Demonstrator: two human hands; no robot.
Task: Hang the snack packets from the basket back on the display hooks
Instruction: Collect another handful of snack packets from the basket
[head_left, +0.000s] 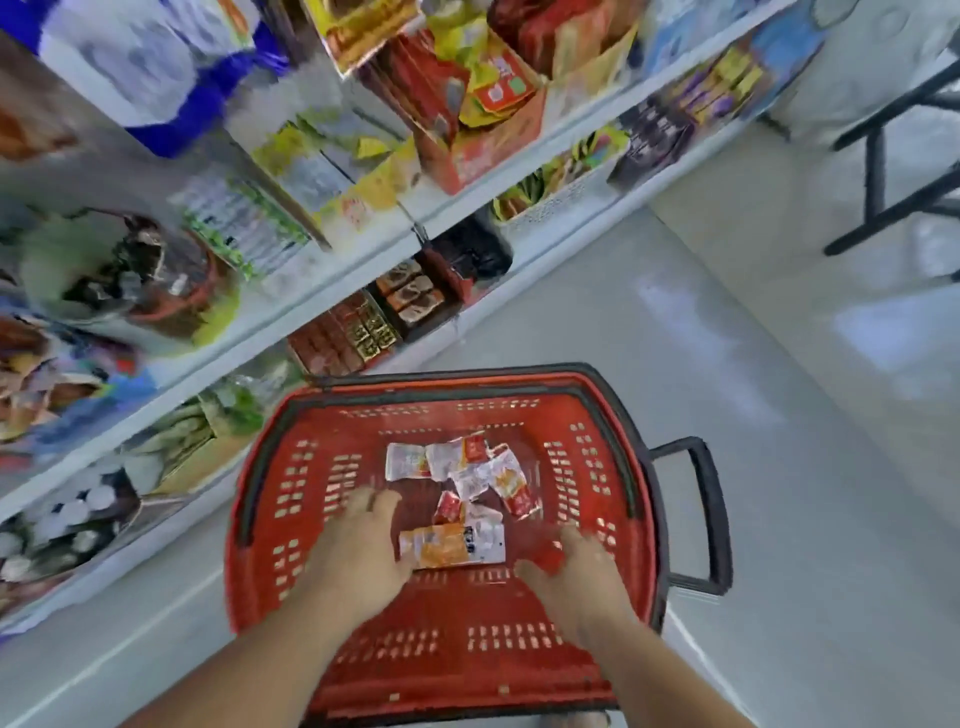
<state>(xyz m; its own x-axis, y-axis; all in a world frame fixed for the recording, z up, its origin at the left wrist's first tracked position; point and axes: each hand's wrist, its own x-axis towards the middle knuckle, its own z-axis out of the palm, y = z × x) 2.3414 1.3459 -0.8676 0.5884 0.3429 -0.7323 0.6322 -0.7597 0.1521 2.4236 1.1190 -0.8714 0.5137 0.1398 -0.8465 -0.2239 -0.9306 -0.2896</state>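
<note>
Both arms down into the red shopping basket (270, 499), left hand (358, 545) spread flat, holding nothing, thumb side against the orange-and-white snack packet (452, 545), right hand (576, 571) open too, blurred, empty, just right of it, smaller packets (467, 475) heaped beyond, stocked shelves (363, 270) behind.

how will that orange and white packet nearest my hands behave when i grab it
Probably floppy: the orange and white packet looks like thin, creased film. Likely light, as it is small and lies flat in the basket. The smooth film may slip, so pinch an edge.
</note>
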